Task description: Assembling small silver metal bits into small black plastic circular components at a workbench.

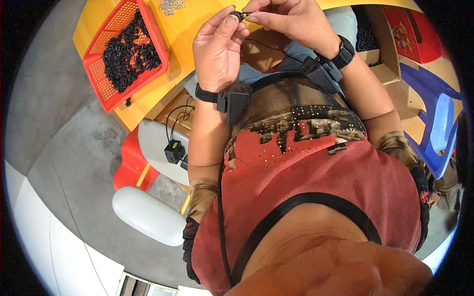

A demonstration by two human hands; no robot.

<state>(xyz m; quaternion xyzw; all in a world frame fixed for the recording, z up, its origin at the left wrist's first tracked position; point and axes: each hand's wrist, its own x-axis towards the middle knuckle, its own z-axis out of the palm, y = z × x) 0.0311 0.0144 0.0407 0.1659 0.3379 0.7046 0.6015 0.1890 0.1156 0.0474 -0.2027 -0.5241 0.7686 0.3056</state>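
Above the table's near edge, both my hands meet at a small black part (pixel 240 16), whose exact kind is too small to make out. My left hand (pixel 217 52) pinches it between thumb and fingertips. From the other side, my right hand (pixel 294 24) has thumb and index finger closed on its right end, where a thin dark piece shows. To the left, an orange-red plastic basket (pixel 159 43) sits tilted in view on the yellow table (pixel 181 37), holding a heap of small black parts (pixel 129 54). Small shiny metal pieces (pixel 171 6) lie beyond the basket.
At right stand a cardboard box (pixel 386 37) with black parts inside, a red container (pixel 412 32) and a blue plastic chair (pixel 437 116). At lower left is a grey-and-red seat (pixel 148 214), with a black cabled device (pixel 174 151) nearby. Black units are strapped at both my wrists.
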